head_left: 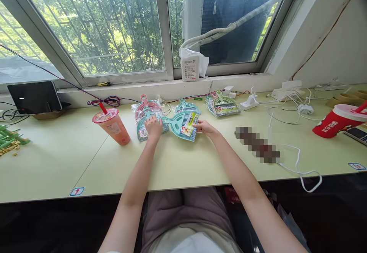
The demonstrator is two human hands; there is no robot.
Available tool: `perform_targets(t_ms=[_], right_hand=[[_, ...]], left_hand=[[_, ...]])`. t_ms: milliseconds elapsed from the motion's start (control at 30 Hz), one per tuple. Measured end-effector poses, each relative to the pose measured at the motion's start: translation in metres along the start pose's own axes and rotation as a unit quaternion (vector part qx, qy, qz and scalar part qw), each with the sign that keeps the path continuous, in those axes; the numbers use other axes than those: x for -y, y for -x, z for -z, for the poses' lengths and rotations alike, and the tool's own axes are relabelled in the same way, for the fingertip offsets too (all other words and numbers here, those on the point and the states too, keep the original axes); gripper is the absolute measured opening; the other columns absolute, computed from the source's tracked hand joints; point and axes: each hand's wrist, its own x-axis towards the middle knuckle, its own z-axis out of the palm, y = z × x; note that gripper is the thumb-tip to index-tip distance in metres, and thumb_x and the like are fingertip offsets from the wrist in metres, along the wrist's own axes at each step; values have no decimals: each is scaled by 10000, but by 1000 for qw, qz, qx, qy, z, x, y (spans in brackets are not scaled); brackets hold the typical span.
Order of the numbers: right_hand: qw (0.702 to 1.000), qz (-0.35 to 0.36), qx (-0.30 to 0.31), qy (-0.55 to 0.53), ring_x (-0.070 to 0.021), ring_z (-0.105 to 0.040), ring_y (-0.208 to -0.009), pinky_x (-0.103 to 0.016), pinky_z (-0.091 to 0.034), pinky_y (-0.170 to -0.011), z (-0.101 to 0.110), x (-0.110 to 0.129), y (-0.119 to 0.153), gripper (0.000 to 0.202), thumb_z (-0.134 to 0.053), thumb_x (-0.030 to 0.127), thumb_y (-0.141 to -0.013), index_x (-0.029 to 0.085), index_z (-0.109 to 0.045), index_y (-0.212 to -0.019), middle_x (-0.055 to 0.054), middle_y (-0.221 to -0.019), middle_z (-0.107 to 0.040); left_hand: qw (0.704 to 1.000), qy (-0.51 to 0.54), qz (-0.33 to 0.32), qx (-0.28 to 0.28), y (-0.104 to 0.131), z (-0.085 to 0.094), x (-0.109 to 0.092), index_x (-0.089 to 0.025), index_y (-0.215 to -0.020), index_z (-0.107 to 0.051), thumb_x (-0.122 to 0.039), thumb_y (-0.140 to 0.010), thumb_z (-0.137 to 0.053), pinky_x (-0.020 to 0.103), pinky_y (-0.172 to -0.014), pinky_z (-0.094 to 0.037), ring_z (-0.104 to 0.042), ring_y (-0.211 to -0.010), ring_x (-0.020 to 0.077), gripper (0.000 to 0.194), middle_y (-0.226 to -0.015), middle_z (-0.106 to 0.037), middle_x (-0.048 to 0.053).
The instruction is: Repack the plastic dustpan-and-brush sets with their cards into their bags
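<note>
My right hand point(205, 128) pinches the edge of a teal mini dustpan and brush set point(179, 127) with a yellow-green label card; it is tilted with its handle toward the left. My left hand point(154, 126) is closed on another teal dustpan set point(142, 132) in clear plastic, fingertips partly hidden. The handle end of the first set reaches close to that hand; whether they touch I cannot tell. Behind lie a pink wrapped dustpan set point(145, 102), a further teal set point(187, 107) and a stack topped by a green set point(224, 104).
An orange drink cup point(113, 127) stands left of my hands. A red cup point(334, 125) leans at the right. White cables point(299, 172) and a power strip point(249, 102) lie on the pale table point(94, 169). A tablet point(34, 97) stands far left; a tissue pack point(190, 67) sits on the sill.
</note>
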Motion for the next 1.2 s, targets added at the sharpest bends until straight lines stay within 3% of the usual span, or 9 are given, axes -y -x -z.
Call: perform_targets(t_ms=[267,400,533,667,800,1000,1200], right_hand=[[996,-8,73,43,-195,-715,-782,-304,-593,-731,3,3,3,247,-737,106,-677,124,-704,-922,-98,-925,-750],[999,23,20,22,-214,-714,-834,-346,-589,-794,10,2,-2,235,-702,74,-687,116,-696,-918,-114,-952,-745],[997,38,-67,-23,-214,-713,-858,-369,-578,-847,10,0,-8,199,-672,40,-701,116,-670,-884,-119,-941,-743],[998,14,-59,-17,-202,-712,-815,-358,-581,-830,6,-1,-8,193,-700,51,-686,124,-665,-861,-99,-875,-747],[1000,0,-26,-6,-170,-705,-738,-300,-585,-760,4,0,-6,184,-728,69,-670,122,-666,-835,-78,-833,-745],[1000,13,26,10,-163,-699,-688,-256,-583,-656,1,-1,-5,233,-806,141,-629,139,-680,-826,-56,-794,-742],[998,61,-7,-25,-182,-703,-723,-323,-601,-731,-8,-2,-2,272,-816,163,-631,143,-669,-860,-56,-825,-740]], left_hand=[[999,53,-4,9,1,-1,-4,-157,-1236,-554,-295,-922,-400,522,-1073,-250,-561,-1132,324,376,-1122,-660,181],[995,94,33,3,-1,0,0,-155,-1326,-451,-283,-931,-406,563,-1105,-199,-653,-972,295,417,-1007,-710,139],[991,105,69,-35,-2,2,5,-136,-1386,-345,-392,-897,-496,575,-1099,-221,-674,-897,291,572,-912,-726,105],[994,102,35,-35,1,-2,-1,-120,-1394,-290,-479,-838,-574,583,-1104,-208,-649,-1010,308,720,-1007,-709,136],[990,139,-9,2,4,-7,-11,-129,-1345,-329,-398,-877,-533,504,-1134,-223,-617,-1101,282,577,-1134,-673,165],[984,162,-66,7,6,-6,-18,-176,-1250,-459,-378,-873,-527,505,-1154,-160,-600,-1113,278,433,-1155,-665,141],[973,188,-132,40,10,-5,-29,-234,-1005,-642,-252,-881,-459,558,-1160,-45,-475,-1279,274,222,-1211,-650,94]])
